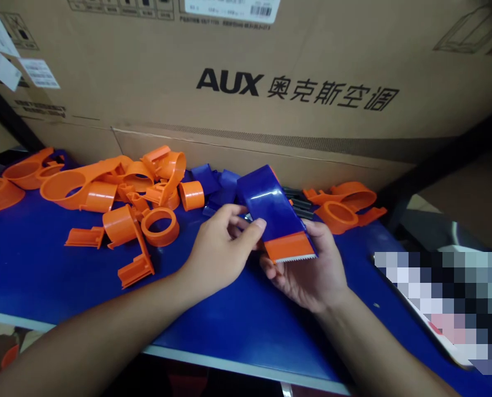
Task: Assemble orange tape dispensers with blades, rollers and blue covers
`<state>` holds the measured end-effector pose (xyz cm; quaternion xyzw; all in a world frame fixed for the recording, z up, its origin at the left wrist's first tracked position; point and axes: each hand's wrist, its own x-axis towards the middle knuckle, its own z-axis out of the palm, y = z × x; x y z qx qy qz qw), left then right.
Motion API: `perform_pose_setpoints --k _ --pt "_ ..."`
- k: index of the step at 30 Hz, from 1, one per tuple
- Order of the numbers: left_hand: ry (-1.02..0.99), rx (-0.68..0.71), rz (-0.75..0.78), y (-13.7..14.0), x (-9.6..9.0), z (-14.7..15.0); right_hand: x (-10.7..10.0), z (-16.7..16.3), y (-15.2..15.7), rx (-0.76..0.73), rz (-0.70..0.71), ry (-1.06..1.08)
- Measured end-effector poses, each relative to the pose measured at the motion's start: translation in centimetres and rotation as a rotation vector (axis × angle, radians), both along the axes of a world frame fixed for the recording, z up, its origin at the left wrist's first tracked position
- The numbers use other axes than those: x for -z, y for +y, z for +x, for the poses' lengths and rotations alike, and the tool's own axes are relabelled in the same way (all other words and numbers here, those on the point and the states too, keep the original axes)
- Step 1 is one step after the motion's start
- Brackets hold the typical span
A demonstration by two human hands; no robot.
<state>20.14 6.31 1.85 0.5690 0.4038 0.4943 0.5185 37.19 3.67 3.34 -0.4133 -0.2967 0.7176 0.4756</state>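
A tape dispenser point(266, 204) with a glossy blue cover, an orange front piece and a white serrated cutting edge is held up over the blue shelf. My right hand point(315, 270) supports it from below and the right, thumb along its side. At its left edge, my left hand point(225, 248) has thumb and fingers closed on it; what the fingertips pinch there is partly hidden. Behind the dispenser lie blue plastic covers point(225, 187) and dark strips point(299, 204), partly covered by it.
Many loose orange parts point(80, 182) are heaped on the left of the blue shelf point(212, 331). More orange parts point(340, 212) lie at the right. A large cardboard box point(146, 77) stands behind. A blurred-out device point(448, 314) rests at the right edge.
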Motion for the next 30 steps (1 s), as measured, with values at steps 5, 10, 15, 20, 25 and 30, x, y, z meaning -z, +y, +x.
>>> perform_pose_setpoints --k 5,10,15,20,25,30 --pt "-0.126 0.126 -0.091 -0.2 -0.9 0.0 0.1 -0.2 -0.2 -0.099 0.048 -0.023" --pt "-0.051 0.038 -0.03 0.2 -0.6 -0.3 -0.2 -0.5 -0.5 -0.132 0.042 -0.028" --pt "-0.11 0.075 -0.092 0.4 -0.5 -0.1 0.0 -0.1 -0.4 -0.19 0.028 -0.044" --pt "-0.231 0.146 -0.194 0.1 -1.0 0.2 0.0 -0.3 -0.4 -0.124 0.085 -0.026" --pt "-0.261 0.25 -0.234 0.2 -1.3 0.0 -0.3 -0.4 -0.7 -0.103 0.107 -0.067" --pt "-0.23 0.32 -0.203 0.5 -1.4 -0.5 -0.3 -0.4 -1.0 -0.121 0.13 -0.054"
